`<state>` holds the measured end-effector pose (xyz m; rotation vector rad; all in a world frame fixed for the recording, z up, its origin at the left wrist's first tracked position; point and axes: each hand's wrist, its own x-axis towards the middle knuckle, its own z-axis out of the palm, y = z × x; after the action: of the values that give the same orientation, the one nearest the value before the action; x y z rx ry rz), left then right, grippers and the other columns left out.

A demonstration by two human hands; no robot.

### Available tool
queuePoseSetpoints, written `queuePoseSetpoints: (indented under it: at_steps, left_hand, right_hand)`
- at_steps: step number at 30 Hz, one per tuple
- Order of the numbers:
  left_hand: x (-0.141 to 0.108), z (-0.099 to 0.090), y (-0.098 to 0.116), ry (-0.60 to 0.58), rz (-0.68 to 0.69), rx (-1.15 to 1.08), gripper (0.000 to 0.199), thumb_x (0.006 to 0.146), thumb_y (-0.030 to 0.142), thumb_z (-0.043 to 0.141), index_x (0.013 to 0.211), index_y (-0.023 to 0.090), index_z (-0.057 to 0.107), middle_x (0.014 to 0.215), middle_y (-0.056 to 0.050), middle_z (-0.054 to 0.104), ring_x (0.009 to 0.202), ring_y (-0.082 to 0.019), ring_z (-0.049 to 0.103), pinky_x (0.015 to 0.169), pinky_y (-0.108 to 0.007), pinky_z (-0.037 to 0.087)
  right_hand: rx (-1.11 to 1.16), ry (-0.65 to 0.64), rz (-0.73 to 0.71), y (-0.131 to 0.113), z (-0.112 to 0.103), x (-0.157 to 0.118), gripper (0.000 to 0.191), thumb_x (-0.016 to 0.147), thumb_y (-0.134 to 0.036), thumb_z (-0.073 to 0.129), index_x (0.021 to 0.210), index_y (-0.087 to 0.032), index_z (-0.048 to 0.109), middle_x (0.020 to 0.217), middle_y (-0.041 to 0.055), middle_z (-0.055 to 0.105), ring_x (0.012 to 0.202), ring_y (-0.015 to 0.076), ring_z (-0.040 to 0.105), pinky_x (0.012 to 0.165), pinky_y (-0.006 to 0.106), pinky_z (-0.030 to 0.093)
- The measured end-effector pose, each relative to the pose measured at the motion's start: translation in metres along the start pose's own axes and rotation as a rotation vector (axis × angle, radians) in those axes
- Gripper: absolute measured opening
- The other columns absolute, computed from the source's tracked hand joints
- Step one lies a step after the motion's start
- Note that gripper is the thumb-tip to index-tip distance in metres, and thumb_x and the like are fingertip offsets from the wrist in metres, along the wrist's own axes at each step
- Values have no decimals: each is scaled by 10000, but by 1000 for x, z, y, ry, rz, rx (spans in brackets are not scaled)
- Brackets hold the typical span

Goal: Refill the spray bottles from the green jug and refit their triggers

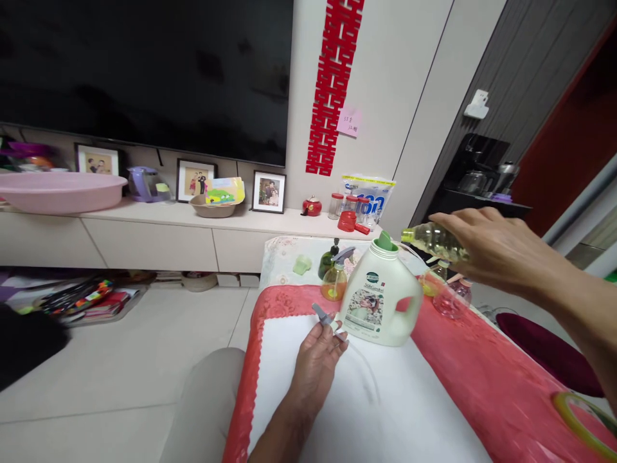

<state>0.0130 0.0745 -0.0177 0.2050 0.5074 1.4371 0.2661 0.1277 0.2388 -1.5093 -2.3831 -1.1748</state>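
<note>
Head view, and I'm watching remotely, taking the detergent jug as landmark: it is standing upright on the white mat, which is covering part of the red-draped surface. Right hand is wrapping round a clear bottle, holding it on its side just right of the jug's mouth, apart from it. Yellow neck is facing the green spout, probably for lining up the two openings; I'm not making out any stream between them. Left hand is pinching a gray sprayer head low at the jug's left, likely keeping it off so the neck is staying free; its thin tube seems to be trailing in front of the jug. Amber bottle and dark green bottle are sitting behind-left of the jug, pink bottle right of it, presumably leaving working room. Tape roll is lying farther right, nearer me.
</note>
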Motion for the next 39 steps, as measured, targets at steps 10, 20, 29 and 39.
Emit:
queuePoseSetpoints:
  at_steps: [10,20,29,39]
  left_hand:
    - [3,4,19,72,149,-107,220,827,194,790,1000,146,663,1003,-78,721,893,-171,700,945,-371,535]
    - [6,6,24,152,221,-103,98,920,148,662,1014,174,671,957,-53,715,908,-155,706,1012,-374,522]
    - [-1,6,11,60,176,-2,276,849,196,762,1104,170,661,1009,-56,720,917,-159,702,978,-363,522]
    - [-17,16,-5,-130,124,133,412,721,328,889,1024,126,696,1029,-93,731,1024,-215,685,1076,-394,429]
  right_hand:
    - [723,-37,73,-114,60,-145,672,956,-638,485,1550,-396,285,1434,17,447,1236,263,538,860,418,592]
    - [769,-206,141,-144,107,-180,656,935,-582,536,1508,-313,364,1370,41,467,1164,222,555,853,336,574]
    - [841,-160,98,-154,99,-179,680,982,-633,489,1548,-307,297,1450,32,409,1272,221,490,964,378,545]
    - [914,-20,136,-183,80,-159,650,1016,-572,470,1566,-266,305,1380,83,418,1262,201,474,961,334,535]
